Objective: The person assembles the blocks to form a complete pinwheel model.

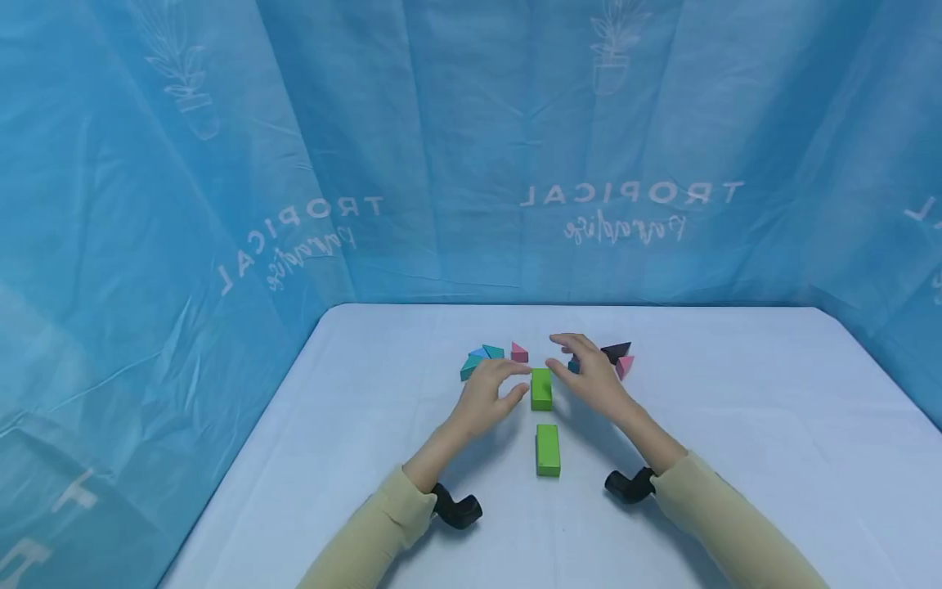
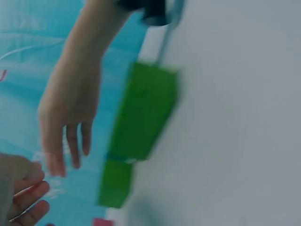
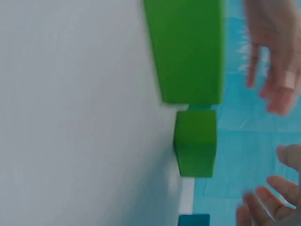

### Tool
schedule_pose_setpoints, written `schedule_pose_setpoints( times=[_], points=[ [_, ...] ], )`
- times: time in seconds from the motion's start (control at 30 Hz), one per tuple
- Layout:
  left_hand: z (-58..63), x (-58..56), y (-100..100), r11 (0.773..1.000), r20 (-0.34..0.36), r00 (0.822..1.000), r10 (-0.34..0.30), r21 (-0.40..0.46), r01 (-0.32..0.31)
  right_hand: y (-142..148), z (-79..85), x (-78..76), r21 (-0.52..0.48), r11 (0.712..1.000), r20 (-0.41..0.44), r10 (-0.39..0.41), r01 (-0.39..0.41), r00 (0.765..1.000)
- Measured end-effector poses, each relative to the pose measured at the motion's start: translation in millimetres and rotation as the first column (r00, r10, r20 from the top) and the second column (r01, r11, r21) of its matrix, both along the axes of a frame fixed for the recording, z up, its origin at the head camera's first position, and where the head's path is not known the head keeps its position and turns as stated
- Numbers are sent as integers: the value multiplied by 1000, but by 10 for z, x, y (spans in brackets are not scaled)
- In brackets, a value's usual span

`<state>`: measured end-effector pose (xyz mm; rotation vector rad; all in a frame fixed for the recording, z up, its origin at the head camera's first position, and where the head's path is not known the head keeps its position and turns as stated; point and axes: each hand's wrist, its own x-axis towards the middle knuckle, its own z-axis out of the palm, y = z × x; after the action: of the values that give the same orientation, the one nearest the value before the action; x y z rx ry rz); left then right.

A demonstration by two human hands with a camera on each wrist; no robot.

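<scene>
While I watch through the head view, the left hand (image 1: pixel 484 398) and the right hand (image 1: pixel 594 379) flank the farther green block (image 1: pixel 541 390), which lies on the white table (image 1: pixel 736 458). I see the left hand's fingers relaxed and gently bent, tips close to the block's left side; the right hand's fingers are likewise loose and parted, just off its right side. Neither grips anything. Both wrist views are blurred, so I can't be sure whether a left fingertip brushes the block. Nearer me, the second green block (image 1: pixel 548 451) lies roughly in line with the first, a gap between them. Past the left hand I make out teal pieces (image 1: pixel 469 370) and a pink wedge (image 1: pixel 519 353); beside the right, a black piece (image 1: pixel 616 352).
</scene>
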<state>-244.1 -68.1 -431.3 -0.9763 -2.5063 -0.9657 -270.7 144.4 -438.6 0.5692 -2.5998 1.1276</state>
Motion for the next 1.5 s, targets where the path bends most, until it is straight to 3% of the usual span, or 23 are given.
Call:
schedule_pose_setpoints(
  times=[0.07, 0.2, 0.37, 0.57, 0.77, 0.9, 1.3, 1.5],
  points=[
    [-79, 94, 8, 998, 67, 998, -13, 67, 8, 17, -27, 23, -145, 989, 94, 40, -26, 995],
    [-220, 250, 44, 979, 203, 978, -56, 204, 14, 41, -93, 34, -349, 937, 253, 124, -29, 959],
    [-330, 387, 107, 941, 287, 948, -136, 336, 33, 45, -185, 21, -458, 884, 267, 238, -94, 934],
    [-385, 524, 142, 924, 298, 946, -128, 383, 4, 17, -312, 11, -432, 893, 222, 239, -124, 945],
    [-212, 707, 139, 918, 312, 943, -120, 397, -15, -10, -428, 6, -396, 917, 235, 152, -48, 960],
    [-187, 752, 147, 911, 301, 945, -129, 413, -7, -25, -447, 27, -374, 927, 257, 115, -10, 960],
    [-231, 753, 163, 925, 292, 948, -124, 380, 4, -24, -419, 41, -344, 939, 282, 98, 6, 954],
    [-518, 613, 171, 920, 272, 956, -114, 392, -2, -22, -368, 84, -316, 949, 303, 83, 18, 949]
  ],
)
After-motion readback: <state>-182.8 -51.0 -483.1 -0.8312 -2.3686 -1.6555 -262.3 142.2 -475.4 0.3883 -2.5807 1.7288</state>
